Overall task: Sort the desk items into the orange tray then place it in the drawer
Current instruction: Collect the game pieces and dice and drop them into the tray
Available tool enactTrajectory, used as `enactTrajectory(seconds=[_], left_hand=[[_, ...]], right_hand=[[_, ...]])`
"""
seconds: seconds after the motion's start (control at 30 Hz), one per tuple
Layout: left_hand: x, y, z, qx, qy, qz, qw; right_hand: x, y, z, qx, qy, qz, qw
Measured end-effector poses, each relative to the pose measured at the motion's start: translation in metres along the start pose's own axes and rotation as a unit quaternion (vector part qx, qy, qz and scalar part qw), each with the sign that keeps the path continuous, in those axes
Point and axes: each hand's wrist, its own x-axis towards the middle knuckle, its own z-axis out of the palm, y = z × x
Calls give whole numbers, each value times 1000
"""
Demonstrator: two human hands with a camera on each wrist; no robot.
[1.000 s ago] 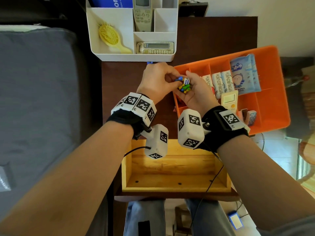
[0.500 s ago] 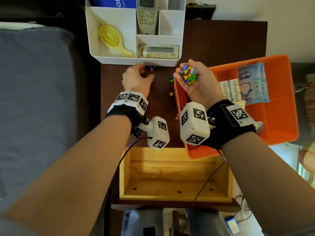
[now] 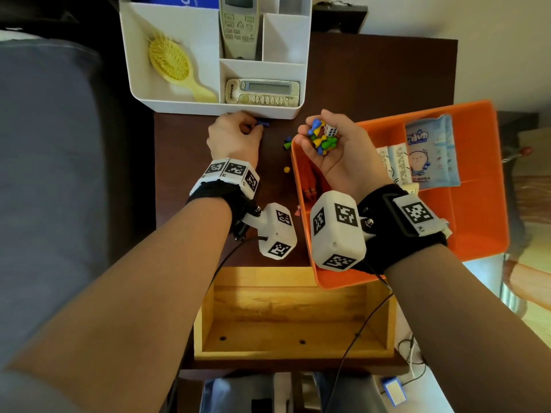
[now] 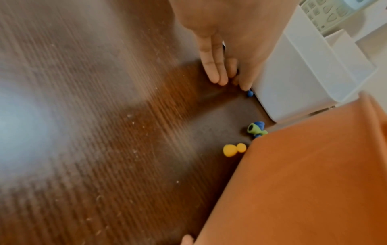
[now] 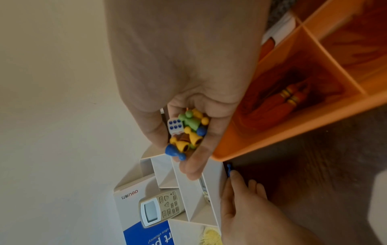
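My right hand (image 3: pixel 322 135) is cupped palm up over the near-left corner of the orange tray (image 3: pixel 477 234), holding several coloured pawns and a white die (image 3: pixel 331 130); the right wrist view shows this pile (image 5: pixel 186 131) in the curled fingers. My left hand (image 3: pixel 258 126) lies on the dark desk against the front wall of the white organizer (image 3: pixel 208 105), and its fingertips pinch a blue pawn (image 3: pixel 264 124) there (image 4: pixel 249 93). Loose on the desk beside the tray are a green and a blue pawn (image 3: pixel 287 143) and a yellow pawn (image 3: pixel 286 169).
The tray holds wipe packets (image 3: pixel 429 156) and a red tassel (image 3: pixel 310 180). An open wooden drawer (image 3: pixel 295 311) sits below the desk edge, with the tray's near corner overhanging it. The organizer holds a yellow brush (image 3: pixel 173 64) and two remotes. A grey bed lies to the left.
My left hand left the right palm and moved left to the organizer's front wall, onto the blue pawn. The right hand stays cupped with its pile, raised slightly over the tray corner.
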Motion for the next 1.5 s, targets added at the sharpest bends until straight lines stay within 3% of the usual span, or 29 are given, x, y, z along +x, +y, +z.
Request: enactTrajectory(seconds=[0.37,0.53,0.83,1.03,1.17,1.5], left_hand=[[-3,-13,0,15,-9,47,999],[-8,-15,1,-9,-13,99,995],[-4,-5,1,57,-47,114,991],[-10,-9,0,44,-41,99,993],[-15,-14,-5,100,-24,98,990],[-25,-30,-16,74,-22,77,994]], right_hand=[[0,3,-2,12,-2,-2,1000],[0,2,-4,18,3,-1,1000],[-2,2,-11,22,0,-3,1000],[-4,2,-12,21,9,-1,1000],[-7,3,-10,17,9,-2,1000],[-14,11,-10,17,-8,-6,1000]])
